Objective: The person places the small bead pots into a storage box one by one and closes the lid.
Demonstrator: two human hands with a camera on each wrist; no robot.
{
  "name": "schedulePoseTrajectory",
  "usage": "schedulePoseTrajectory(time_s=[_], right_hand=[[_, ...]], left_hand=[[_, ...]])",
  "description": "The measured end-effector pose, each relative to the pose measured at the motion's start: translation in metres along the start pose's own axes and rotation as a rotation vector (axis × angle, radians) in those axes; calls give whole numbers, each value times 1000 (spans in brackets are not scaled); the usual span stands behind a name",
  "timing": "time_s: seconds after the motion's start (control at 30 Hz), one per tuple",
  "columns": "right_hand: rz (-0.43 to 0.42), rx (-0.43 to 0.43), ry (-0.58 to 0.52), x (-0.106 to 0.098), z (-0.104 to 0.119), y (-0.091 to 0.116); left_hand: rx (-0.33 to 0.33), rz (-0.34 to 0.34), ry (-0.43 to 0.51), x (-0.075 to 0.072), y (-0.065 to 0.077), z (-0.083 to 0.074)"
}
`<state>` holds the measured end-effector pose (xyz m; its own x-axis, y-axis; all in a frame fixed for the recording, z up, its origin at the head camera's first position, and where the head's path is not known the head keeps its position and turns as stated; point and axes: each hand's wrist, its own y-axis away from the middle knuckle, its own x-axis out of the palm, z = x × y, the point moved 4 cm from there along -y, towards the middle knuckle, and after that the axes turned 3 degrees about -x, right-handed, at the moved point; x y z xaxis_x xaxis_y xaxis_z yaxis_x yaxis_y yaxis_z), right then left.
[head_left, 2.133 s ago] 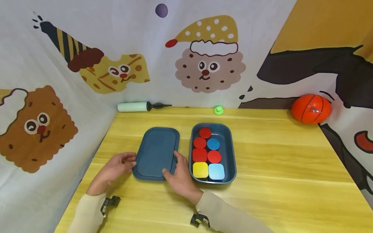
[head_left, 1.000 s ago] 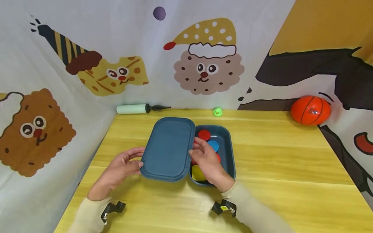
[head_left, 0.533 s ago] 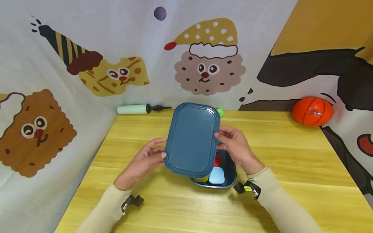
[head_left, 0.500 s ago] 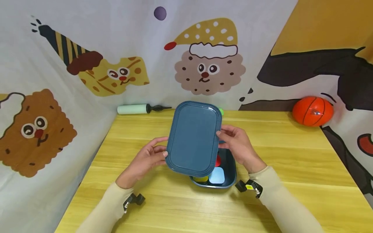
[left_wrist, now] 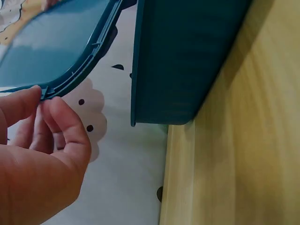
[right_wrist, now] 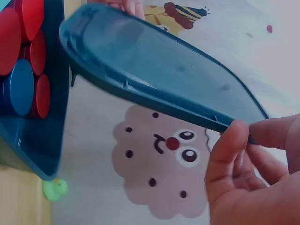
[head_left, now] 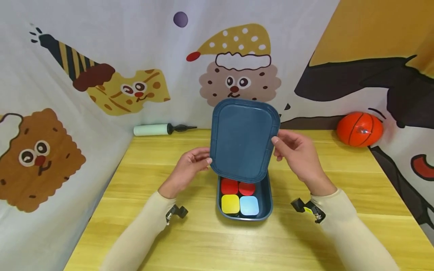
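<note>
Between both hands a dark blue lid [head_left: 242, 141] is held tilted above a dark blue box [head_left: 268, 203]. My left hand [head_left: 188, 167] pinches its lower left edge; in the left wrist view thumb and fingers [left_wrist: 65, 119] grip the rim. On the other side, my right hand [head_left: 298, 154] pinches the right edge, as the right wrist view confirms. Inside the box stand a yellow piece [head_left: 230, 204], a light blue piece [head_left: 249, 205] and red pieces [head_left: 229, 186]. A darker blue piece [right_wrist: 21, 89] shows only in the right wrist view. From the head, the lid hides the box's far part.
A pale green hand pump [head_left: 152, 130] lies at the table's back left. An orange-red ball [head_left: 360, 129] rests at the back right. A small green duck [right_wrist: 55, 189] sits behind the box. A printed cloth [head_left: 190, 90] hangs along the back of the wooden table [head_left: 135, 195].
Both hands took hold of the lid, lifted it off the table left of the box and carried it right, over the box. It now stands higher and more steeply tilted.
</note>
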<state>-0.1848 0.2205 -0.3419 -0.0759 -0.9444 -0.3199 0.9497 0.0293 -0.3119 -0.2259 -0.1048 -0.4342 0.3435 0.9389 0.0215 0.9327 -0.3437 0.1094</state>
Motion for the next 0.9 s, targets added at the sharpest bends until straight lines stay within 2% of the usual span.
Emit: schedulePoseTrajectory(time_s=[0.2, 0.33, 0.47, 0.7, 0.9], right_hand=[[-69, -247, 3, 2, 17, 22], [-78, -360, 14, 6, 22, 39], [-23, -398, 3, 11, 15, 50], [95, -393, -15, 12, -12, 63], [199, -355, 20, 16, -38, 75]], left_hand=[[28, -14, 42, 4, -18, -2], [42, 14, 90, 7, -26, -4], [42, 52, 171, 7, -32, -4], [-22, 52, 123, 4, -31, 1], [-57, 37, 183, 7, -28, 8]])
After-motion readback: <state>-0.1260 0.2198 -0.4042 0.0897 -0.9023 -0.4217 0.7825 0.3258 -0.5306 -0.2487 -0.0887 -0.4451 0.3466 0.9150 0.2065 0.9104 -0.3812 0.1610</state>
